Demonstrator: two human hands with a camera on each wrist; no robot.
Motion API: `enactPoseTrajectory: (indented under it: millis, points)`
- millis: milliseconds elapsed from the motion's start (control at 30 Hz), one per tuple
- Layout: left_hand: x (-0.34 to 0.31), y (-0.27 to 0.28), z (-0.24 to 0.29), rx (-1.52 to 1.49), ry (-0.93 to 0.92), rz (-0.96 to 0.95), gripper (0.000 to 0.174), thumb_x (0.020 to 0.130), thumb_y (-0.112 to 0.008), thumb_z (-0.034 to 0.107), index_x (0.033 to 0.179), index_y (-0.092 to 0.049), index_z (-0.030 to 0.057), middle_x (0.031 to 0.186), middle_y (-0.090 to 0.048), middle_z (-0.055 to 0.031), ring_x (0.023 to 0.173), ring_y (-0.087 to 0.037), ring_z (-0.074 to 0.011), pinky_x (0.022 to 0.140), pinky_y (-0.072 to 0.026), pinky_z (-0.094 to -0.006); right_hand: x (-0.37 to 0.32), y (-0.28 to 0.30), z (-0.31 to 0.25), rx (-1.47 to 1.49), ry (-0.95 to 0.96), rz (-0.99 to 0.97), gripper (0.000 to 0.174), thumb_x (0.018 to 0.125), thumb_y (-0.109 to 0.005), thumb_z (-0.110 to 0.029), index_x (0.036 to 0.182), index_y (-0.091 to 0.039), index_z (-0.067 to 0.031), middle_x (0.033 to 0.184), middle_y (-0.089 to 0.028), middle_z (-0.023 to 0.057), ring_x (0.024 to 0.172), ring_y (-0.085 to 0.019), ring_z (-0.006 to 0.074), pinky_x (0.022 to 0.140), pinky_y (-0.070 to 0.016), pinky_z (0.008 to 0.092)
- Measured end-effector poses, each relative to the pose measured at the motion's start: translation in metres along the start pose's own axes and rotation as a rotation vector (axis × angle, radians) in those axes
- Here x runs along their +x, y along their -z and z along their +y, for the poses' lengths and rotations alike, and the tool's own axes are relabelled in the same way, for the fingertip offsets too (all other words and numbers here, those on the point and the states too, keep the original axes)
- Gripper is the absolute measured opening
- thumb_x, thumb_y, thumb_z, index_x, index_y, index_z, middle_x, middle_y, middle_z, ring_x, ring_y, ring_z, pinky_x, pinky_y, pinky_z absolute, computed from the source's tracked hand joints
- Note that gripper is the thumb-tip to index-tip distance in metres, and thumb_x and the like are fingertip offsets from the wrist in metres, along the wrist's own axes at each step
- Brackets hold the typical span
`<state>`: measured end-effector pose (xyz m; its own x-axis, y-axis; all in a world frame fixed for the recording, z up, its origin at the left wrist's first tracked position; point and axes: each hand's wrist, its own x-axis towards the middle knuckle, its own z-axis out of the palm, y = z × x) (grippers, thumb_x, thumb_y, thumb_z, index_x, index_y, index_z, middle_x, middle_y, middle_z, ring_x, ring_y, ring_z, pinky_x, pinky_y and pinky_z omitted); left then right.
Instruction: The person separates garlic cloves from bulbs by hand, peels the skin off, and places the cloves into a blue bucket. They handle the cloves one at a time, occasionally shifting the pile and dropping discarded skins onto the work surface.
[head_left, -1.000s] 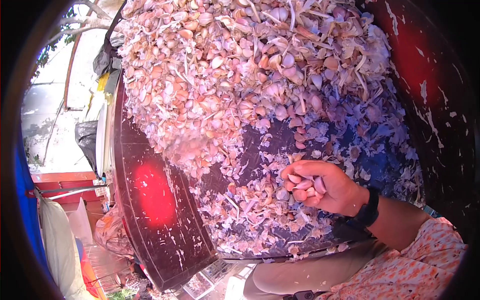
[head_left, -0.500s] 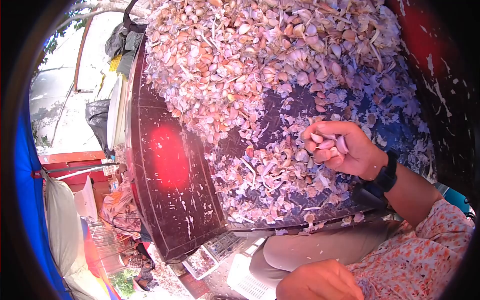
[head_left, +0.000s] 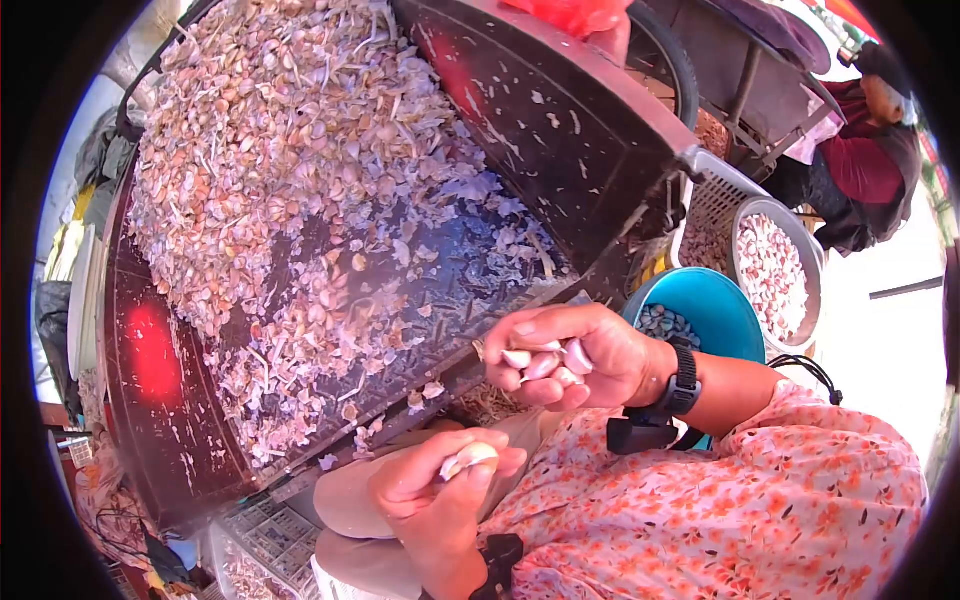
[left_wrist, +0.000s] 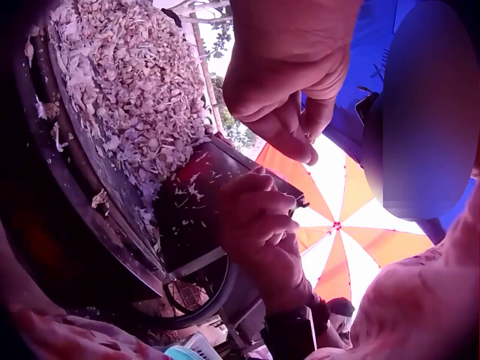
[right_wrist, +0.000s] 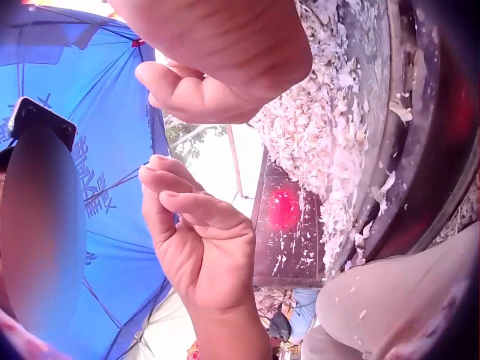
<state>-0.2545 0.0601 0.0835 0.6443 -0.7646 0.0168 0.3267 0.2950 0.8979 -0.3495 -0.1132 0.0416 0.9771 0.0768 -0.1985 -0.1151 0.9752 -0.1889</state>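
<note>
My right hand [head_left: 618, 350], palm up with its fingers curled, holds several garlic cloves [head_left: 543, 366] above the near edge of the cart. Lower and to the left, my left hand [head_left: 440, 505] pinches one pale garlic clove [head_left: 468, 460] between thumb and fingers, over my lap. In the left wrist view the left hand [left_wrist: 292, 75] hangs above the right hand [left_wrist: 259, 217], a gap between them. Both hands, right [right_wrist: 225, 60] and left [right_wrist: 206, 251], also show in the right wrist view, where the cloves are hidden.
A dark cart bed [head_left: 560, 120] bears a large heap of garlic [head_left: 270, 150] with loose skins. Beside my right forearm stand a teal bucket [head_left: 715, 310] with cloves in it and a basin of cloves [head_left: 770, 275]. Another person [head_left: 865, 170] is at the far right.
The view has swung right, bringing the bucket and basin into sight. My right hand has come back from over the cart bed with its cloves; my left hand has come up holding a clove.
</note>
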Motion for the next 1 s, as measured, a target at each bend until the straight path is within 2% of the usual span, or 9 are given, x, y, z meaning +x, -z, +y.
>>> enactPoseTrajectory:
  millis: [267, 333, 400, 467, 567, 733, 867, 967, 1000]
  points:
    - [0.018, -0.125, -0.090, 0.234, 0.234, -0.587, 0.014, 0.082, -0.060, 0.004, 0.092, -0.063, -0.0050, 0.082, -0.066, -0.0100, 0.069, -0.066, -0.0166, 0.063, -0.0514, -0.0247, -0.183, 0.049, -0.007, -0.177, 0.689, 0.398, 0.025, 0.090, -0.049, -0.023, 0.098, -0.055, 0.0002, 0.083, -0.054, 0.0083, 0.059, -0.049, 0.0099, 0.042, -0.0397, 0.0185]
    - [0.024, -0.145, -0.125, 0.917, -0.046, -0.881, 0.015, 0.079, -0.063, 0.012, 0.084, -0.061, -0.0024, 0.077, -0.065, -0.0111, 0.070, -0.065, -0.0242, 0.064, -0.0515, -0.0310, -0.210, 0.099, -0.001, -0.449, 0.769, 0.721, 0.026, 0.090, -0.049, -0.023, 0.099, -0.058, 0.0003, 0.088, -0.058, 0.0085, 0.069, -0.054, 0.0110, 0.060, -0.0464, 0.0232]
    - [0.005, -0.135, -0.173, 1.122, -0.257, -0.750, 0.020, 0.077, -0.063, 0.019, 0.074, -0.059, -0.0002, 0.074, -0.063, -0.0142, 0.075, -0.063, -0.0323, 0.068, -0.0501, -0.0393, -0.230, 0.143, 0.010, -1.200, 0.479, 1.034, 0.027, 0.090, -0.049, -0.021, 0.100, -0.062, 0.0002, 0.096, -0.061, 0.0071, 0.084, -0.057, 0.0108, 0.080, -0.0438, 0.0266]
    - [-0.002, -0.104, -0.198, 1.283, -0.178, -0.820, 0.022, 0.079, -0.061, 0.023, 0.076, -0.063, 0.0013, 0.077, -0.063, -0.0173, 0.081, -0.062, -0.0342, 0.070, -0.0488, -0.0442, -0.232, 0.169, 0.018, -1.318, 0.541, 1.116, 0.026, 0.089, -0.052, -0.018, 0.103, -0.063, 0.0012, 0.100, -0.063, 0.0065, 0.093, -0.056, 0.0110, 0.087, -0.0396, 0.0259]
    - [0.005, -0.073, -0.163, 1.425, 0.244, -0.885, 0.024, 0.079, -0.060, 0.027, 0.082, -0.066, 0.0035, 0.082, -0.064, -0.0183, 0.081, -0.062, -0.0338, 0.073, -0.0483, -0.0444, -0.190, 0.119, 0.010, -1.125, 0.592, 0.901, 0.024, 0.089, -0.053, -0.014, 0.103, -0.063, 0.0019, 0.096, -0.063, 0.0058, 0.087, -0.057, 0.0107, 0.081, -0.0427, 0.0253]
    - [0.011, -0.007, -0.140, 1.376, 0.165, -0.769, 0.028, 0.081, -0.060, 0.028, 0.094, -0.066, 0.0044, 0.087, -0.065, -0.0174, 0.082, -0.062, -0.0344, 0.073, -0.0487, -0.0406, -0.061, 0.037, -0.003, -1.245, 0.458, 0.361, 0.020, 0.090, -0.054, -0.012, 0.100, -0.063, 0.0025, 0.088, -0.061, 0.0039, 0.078, -0.057, 0.0091, 0.067, -0.0461, 0.0234]
    - [-0.016, 0.059, -0.073, 0.874, 0.281, -0.202, 0.031, 0.086, -0.060, 0.020, 0.110, -0.061, 0.0005, 0.093, -0.067, -0.0150, 0.087, -0.064, -0.0164, 0.077, -0.0478, -0.0272, 0.049, 0.005, -0.005, -1.414, 0.469, 0.170, 0.018, 0.090, -0.053, -0.009, 0.101, -0.062, 0.0016, 0.086, -0.060, 0.0028, 0.078, -0.057, 0.0082, 0.068, -0.0471, 0.0227]
    - [-0.052, 0.097, -0.035, 0.708, 0.333, 0.042, 0.035, 0.084, -0.062, 0.018, 0.114, -0.059, 0.0009, 0.101, -0.066, -0.0145, 0.094, -0.063, -0.0182, 0.081, -0.0471, -0.0282, 0.129, -0.003, -0.009, -1.482, 0.470, 0.195, 0.017, 0.089, -0.052, -0.007, 0.099, -0.063, 0.0020, 0.085, -0.060, 0.0014, 0.078, -0.057, 0.0067, 0.067, -0.0462, 0.0212]
    - [-0.064, 0.105, -0.028, 0.616, 0.365, 0.083, 0.035, 0.084, -0.062, 0.015, 0.115, -0.058, -0.0001, 0.103, -0.066, -0.0120, 0.096, -0.062, -0.0160, 0.082, -0.0469, -0.0278, 0.152, -0.006, -0.011, -1.598, 0.559, 0.208, 0.016, 0.085, -0.054, -0.007, 0.095, -0.064, 0.0002, 0.083, -0.062, 0.0074, 0.077, -0.060, 0.0154, 0.067, -0.0474, 0.0262]
